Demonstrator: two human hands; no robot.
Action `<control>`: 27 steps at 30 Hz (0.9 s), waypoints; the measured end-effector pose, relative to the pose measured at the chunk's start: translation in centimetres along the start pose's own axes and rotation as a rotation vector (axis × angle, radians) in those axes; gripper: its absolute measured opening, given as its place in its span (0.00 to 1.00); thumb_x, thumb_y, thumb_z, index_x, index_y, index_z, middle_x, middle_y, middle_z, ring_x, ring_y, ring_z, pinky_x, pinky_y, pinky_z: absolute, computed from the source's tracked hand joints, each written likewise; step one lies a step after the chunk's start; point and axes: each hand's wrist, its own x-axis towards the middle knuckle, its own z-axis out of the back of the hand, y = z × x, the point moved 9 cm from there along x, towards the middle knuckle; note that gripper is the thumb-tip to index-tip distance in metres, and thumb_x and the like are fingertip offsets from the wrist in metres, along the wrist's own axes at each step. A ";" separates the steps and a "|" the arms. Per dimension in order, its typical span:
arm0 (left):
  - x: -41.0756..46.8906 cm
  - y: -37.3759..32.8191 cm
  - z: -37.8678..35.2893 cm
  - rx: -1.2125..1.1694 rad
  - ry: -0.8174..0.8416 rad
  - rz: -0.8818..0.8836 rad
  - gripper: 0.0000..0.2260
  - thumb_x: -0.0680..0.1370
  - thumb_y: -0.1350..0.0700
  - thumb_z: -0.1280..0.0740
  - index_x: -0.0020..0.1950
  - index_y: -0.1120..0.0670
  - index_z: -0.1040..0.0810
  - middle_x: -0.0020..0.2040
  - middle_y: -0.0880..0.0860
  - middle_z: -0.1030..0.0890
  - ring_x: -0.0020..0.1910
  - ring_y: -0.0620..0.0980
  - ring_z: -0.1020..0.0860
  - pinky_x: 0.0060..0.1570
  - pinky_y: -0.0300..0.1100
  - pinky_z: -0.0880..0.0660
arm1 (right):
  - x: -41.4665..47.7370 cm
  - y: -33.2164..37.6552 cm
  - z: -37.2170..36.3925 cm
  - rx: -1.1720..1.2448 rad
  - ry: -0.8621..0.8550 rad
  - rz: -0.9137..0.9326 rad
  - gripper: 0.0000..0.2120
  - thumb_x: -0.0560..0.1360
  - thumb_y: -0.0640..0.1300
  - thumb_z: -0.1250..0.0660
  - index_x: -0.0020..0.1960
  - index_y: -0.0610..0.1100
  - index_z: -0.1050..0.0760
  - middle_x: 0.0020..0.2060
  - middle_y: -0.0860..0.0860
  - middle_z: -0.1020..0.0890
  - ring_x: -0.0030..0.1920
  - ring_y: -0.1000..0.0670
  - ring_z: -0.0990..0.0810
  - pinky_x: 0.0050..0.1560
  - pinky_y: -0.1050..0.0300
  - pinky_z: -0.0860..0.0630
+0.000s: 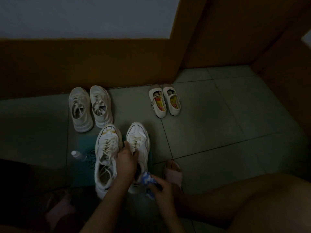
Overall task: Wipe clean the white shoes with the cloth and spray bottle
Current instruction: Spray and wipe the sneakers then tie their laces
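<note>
Two white lace-up sneakers stand side by side on a teal mat point(84, 145). My left hand point(127, 161) grips the right sneaker point(138, 140) at its tongue and laces. My right hand point(159, 190) holds a bunched blue-and-white cloth point(148, 179) against that sneaker's heel side. The left sneaker point(106, 158) is untouched beside it. A small clear spray bottle point(77, 155) lies on the mat's left edge.
A second pair of white sneakers point(90, 107) stands near the brown wall base. A small pair of white strap shoes point(165, 100) sits to the right. My feet in pink slippers point(173, 174) and my bare knee point(252, 199) flank the tiled floor.
</note>
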 end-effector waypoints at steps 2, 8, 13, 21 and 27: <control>0.0 0.0 -0.1 -0.012 0.018 0.004 0.25 0.78 0.55 0.36 0.71 0.62 0.39 0.57 0.65 0.23 0.54 0.62 0.23 0.55 0.51 0.27 | -0.5 1.1 0.1 0.037 0.053 0.014 0.10 0.75 0.31 0.36 0.51 0.42 0.22 0.43 0.51 0.18 0.40 0.58 0.19 0.40 0.72 0.25; -0.6 -0.5 0.2 -0.057 0.077 0.016 0.29 0.78 0.50 0.36 0.74 0.60 0.41 0.62 0.65 0.25 0.62 0.61 0.26 0.61 0.49 0.31 | 1.0 4.3 2.9 0.245 -0.187 0.065 0.10 0.73 0.35 0.32 0.54 0.38 0.21 0.48 0.43 0.16 0.51 0.40 0.18 0.54 0.45 0.22; -2.2 -3.8 4.4 -0.484 0.020 -0.073 0.15 0.79 0.54 0.38 0.65 0.55 0.26 0.60 0.53 0.22 0.56 0.47 0.23 0.51 0.27 0.27 | 1.8 8.0 1.7 0.313 -0.131 0.105 0.13 0.73 0.39 0.31 0.57 0.43 0.24 0.52 0.45 0.17 0.52 0.46 0.18 0.55 0.49 0.21; -3.4 -4.7 5.9 -0.855 0.184 0.001 0.10 0.77 0.53 0.35 0.56 0.51 0.21 0.53 0.52 0.18 0.54 0.49 0.20 0.57 0.48 0.24 | 1.8 13.7 -3.1 0.161 0.005 0.287 0.07 0.73 0.35 0.31 0.43 0.47 0.23 0.40 0.51 0.18 0.41 0.58 0.19 0.41 0.67 0.23; -2.3 -0.6 6.8 -1.032 0.115 0.175 0.05 0.76 0.57 0.34 0.49 0.51 0.20 0.46 0.56 0.17 0.41 0.48 0.18 0.34 0.35 0.22 | 2.6 14.4 -5.2 0.097 0.151 0.278 0.08 0.74 0.36 0.32 0.49 0.47 0.21 0.49 0.54 0.19 0.51 0.58 0.21 0.46 0.70 0.24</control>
